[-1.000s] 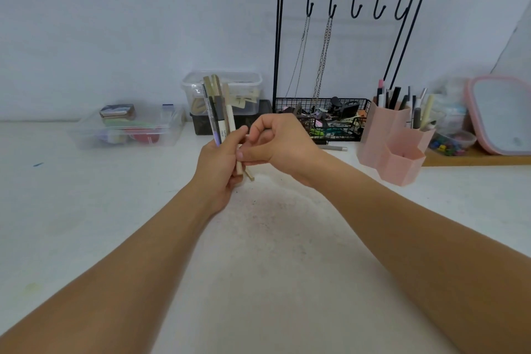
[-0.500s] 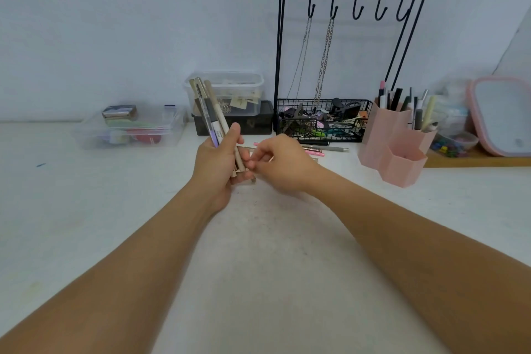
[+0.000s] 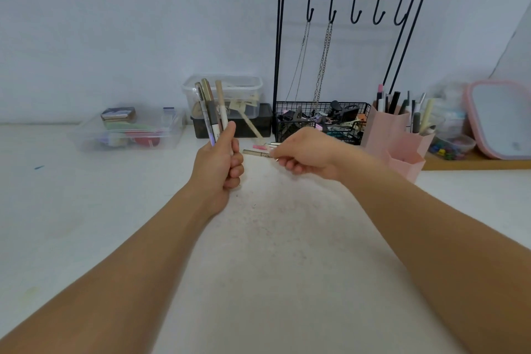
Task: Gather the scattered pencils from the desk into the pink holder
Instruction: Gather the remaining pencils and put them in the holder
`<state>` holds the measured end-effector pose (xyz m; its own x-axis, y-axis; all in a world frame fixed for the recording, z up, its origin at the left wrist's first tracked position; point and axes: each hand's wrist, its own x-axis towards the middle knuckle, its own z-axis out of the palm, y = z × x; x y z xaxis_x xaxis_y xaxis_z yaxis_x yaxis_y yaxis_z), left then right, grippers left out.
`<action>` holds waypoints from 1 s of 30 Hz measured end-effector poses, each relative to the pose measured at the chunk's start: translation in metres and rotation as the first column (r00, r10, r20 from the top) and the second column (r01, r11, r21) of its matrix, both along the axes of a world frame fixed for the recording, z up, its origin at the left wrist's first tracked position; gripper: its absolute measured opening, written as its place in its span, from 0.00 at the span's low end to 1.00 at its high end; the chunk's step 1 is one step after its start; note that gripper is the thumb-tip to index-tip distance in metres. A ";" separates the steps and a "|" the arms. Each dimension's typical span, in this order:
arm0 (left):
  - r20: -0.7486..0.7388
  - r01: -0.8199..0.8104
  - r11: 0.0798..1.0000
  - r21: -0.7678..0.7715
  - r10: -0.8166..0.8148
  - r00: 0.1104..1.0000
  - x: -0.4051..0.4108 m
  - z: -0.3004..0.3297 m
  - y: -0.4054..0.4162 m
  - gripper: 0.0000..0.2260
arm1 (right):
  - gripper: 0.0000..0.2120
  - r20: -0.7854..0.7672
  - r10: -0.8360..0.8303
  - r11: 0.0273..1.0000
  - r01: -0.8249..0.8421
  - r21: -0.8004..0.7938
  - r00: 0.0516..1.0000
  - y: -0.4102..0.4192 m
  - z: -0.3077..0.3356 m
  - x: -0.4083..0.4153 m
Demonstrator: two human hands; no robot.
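My left hand [image 3: 219,165] is shut around a bundle of pencils [image 3: 212,112] that stand upright out of the fist. To its right, my right hand [image 3: 309,152] is low over the desk, its curled fingertips pinching the right end of an olive-grey pencil [image 3: 255,152] that lies flat. Just behind that one lie a short pink pencil [image 3: 260,147] and a silvery pencil [image 3: 274,144]. The pink holder [image 3: 398,141] stands at the right, past my right wrist, with several pens and pencils upright in it.
A black wire rack [image 3: 321,121] with hooks, chains and a full basket stands behind the loose pencils. Clear plastic boxes [image 3: 126,131] and a lidded tub [image 3: 227,95] on a dark box sit at the back left. A pink-framed mirror [image 3: 500,118] leans at the far right.
My right hand has left the bundle and moved right and down to the loose pencils on the desk. My left hand keeps the bundle, now held more upright.
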<state>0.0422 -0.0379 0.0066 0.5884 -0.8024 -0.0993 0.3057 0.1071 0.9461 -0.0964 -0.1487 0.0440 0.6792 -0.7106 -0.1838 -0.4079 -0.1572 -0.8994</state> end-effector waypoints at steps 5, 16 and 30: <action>-0.042 0.056 0.998 0.000 -0.055 0.998 0.000 0.002 0.002 0.18 | 0.05 0.134 0.148 0.980 -0.164 0.112 0.980 0.000 0.016 -0.011; -0.045 0.012 1.000 -0.015 -0.013 0.999 0.001 0.001 0.001 0.24 | 0.04 0.470 0.108 0.905 -0.283 0.319 0.876 0.010 0.022 -0.006; 0.096 0.039 0.995 -0.093 -0.031 0.995 -0.001 -0.002 0.002 0.28 | 0.10 0.296 0.191 0.981 -0.176 -0.077 0.936 0.037 -0.012 0.024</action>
